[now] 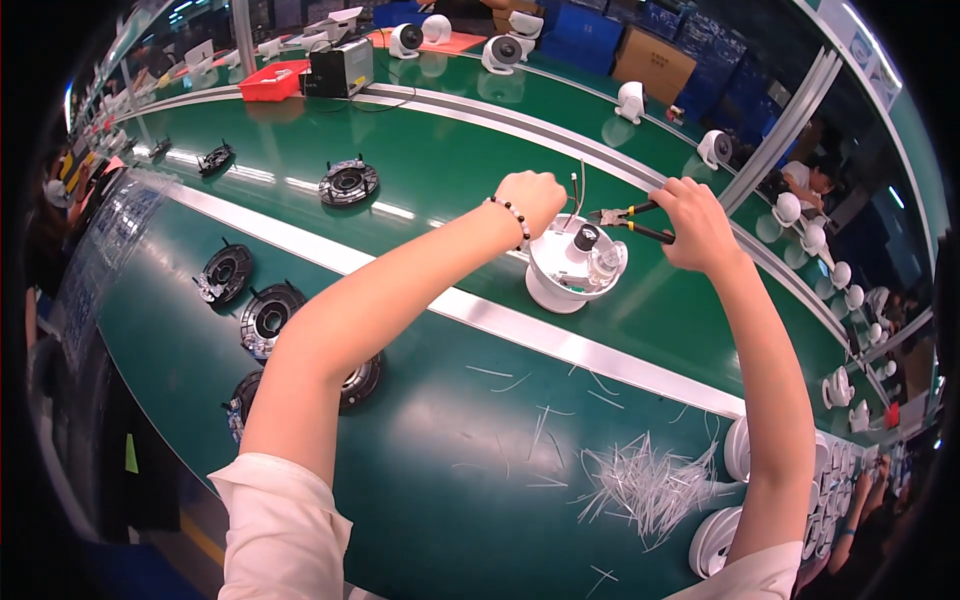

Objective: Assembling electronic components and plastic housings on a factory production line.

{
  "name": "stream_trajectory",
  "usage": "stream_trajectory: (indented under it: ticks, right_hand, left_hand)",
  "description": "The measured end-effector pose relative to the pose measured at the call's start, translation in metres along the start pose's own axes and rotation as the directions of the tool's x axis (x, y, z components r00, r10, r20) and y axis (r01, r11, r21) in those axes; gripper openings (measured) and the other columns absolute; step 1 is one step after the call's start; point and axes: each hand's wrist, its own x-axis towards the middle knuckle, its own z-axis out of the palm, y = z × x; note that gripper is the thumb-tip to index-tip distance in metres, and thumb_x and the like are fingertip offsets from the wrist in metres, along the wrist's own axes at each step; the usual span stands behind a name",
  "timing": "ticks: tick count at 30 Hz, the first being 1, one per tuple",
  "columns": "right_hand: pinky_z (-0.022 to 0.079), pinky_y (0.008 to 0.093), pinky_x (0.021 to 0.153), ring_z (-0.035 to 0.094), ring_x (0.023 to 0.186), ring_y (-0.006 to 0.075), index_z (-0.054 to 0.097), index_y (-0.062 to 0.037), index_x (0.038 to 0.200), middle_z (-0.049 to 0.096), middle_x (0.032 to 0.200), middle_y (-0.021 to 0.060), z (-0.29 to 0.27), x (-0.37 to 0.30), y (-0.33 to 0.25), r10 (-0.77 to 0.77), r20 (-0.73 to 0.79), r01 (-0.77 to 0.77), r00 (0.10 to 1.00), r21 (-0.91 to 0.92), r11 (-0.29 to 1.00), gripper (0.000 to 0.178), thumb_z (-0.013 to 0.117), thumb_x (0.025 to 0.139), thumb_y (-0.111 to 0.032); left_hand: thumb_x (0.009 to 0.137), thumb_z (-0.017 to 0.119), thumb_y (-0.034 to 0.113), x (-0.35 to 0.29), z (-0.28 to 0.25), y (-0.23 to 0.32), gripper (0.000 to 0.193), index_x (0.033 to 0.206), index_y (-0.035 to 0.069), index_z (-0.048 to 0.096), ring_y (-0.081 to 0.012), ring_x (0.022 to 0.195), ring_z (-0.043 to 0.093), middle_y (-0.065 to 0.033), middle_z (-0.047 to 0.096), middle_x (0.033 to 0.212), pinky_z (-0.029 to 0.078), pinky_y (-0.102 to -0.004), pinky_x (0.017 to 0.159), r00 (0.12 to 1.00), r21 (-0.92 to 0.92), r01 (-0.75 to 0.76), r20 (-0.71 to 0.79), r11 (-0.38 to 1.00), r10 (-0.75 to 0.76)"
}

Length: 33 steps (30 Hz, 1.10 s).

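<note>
A white round device housing (556, 288) sits on the green conveyor belt, its upper side showing inner parts and a black cylindrical piece (587, 237). Thin wires (575, 200) rise from its far side. Right beside them my left hand (534, 203) is closed in a fist; whatever its fingers may hold is hidden. A beaded bracelet (513, 218) circles that wrist. My right hand (697, 226) grips diagonal cutters (613, 217) with black-and-yellow handles. Their jaws point left, just above the housing near the wires.
Cut white plastic strips (650, 490) lie piled on the near table. Black round parts (268, 318) rest at left, one more (349, 182) on the belt. White round shells (716, 540) stand at lower right. Beyond are a red tray (273, 82), a black box (340, 70) and white cameras (503, 54).
</note>
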Motion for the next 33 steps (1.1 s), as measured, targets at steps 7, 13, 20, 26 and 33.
stream_trajectory:
  ticks: [7,13,20,26,33]
  right_hand:
    - [0.040,0.0334,0.076,0.049,0.087,0.0266,0.058,-0.0013,0.092,0.053,0.086,0.0112,0.018,-0.001,0.004,0.042,0.116,-0.054,0.992,0.100,0.993,0.043,0.064,0.049,-0.005]
    - [0.041,0.0336,0.075,0.050,0.085,0.0267,0.059,-0.0021,0.091,0.053,0.083,0.0106,0.015,-0.005,-0.004,0.036,0.150,-0.056,0.988,0.131,0.990,0.043,0.066,0.049,-0.009]
    - [0.041,0.0333,0.071,0.050,0.085,0.0260,0.059,-0.0030,0.089,0.053,0.082,0.0099,0.015,-0.013,0.003,0.030,0.127,-0.043,0.991,0.099,0.994,0.041,0.066,0.048,-0.010]
    - [0.044,0.0352,0.067,0.053,0.079,0.0273,0.061,-0.0049,0.086,0.054,0.078,0.0100,0.023,-0.027,0.005,0.083,0.131,-0.090,0.988,0.048,0.995,0.038,0.065,0.049,-0.013]
    - [0.043,0.0386,0.059,0.052,0.064,0.0302,0.061,-0.0052,0.069,0.054,0.059,0.0104,0.011,-0.041,0.005,0.237,0.310,-0.261,0.921,0.039,0.965,0.020,0.059,0.049,-0.010]
  left_hand:
    - [0.072,0.063,0.014,0.018,0.006,0.011,0.015,0.079,0.001,0.061,-0.0288,0.082,0.058,-0.0103,0.054,0.098,0.047,-0.0374,0.070,0.995,-0.053,-0.087,-0.062,0.995,0.084]
    - [0.073,0.062,0.015,0.021,0.009,0.019,0.017,0.082,0.001,0.060,-0.0271,0.086,0.057,-0.0104,0.052,0.103,0.047,-0.0366,0.072,0.997,-0.094,-0.073,-0.043,0.993,0.069]
    - [0.072,0.063,0.013,0.026,0.009,0.026,0.014,0.078,0.001,0.061,-0.0268,0.086,0.057,-0.0109,0.052,0.107,0.047,-0.0367,0.072,0.997,-0.134,-0.076,-0.029,0.988,0.073]
    - [0.072,0.063,0.015,0.029,0.009,0.038,0.015,0.081,0.002,0.063,-0.0265,0.087,0.057,-0.0105,0.048,0.112,0.048,-0.0371,0.073,0.995,-0.132,-0.096,-0.020,0.987,0.095]
    - [0.072,0.063,0.015,0.026,0.009,0.050,0.015,0.082,0.004,0.062,-0.0260,0.087,0.058,-0.0103,0.050,0.106,0.048,-0.0356,0.071,0.993,-0.141,-0.101,-0.082,0.985,0.090]
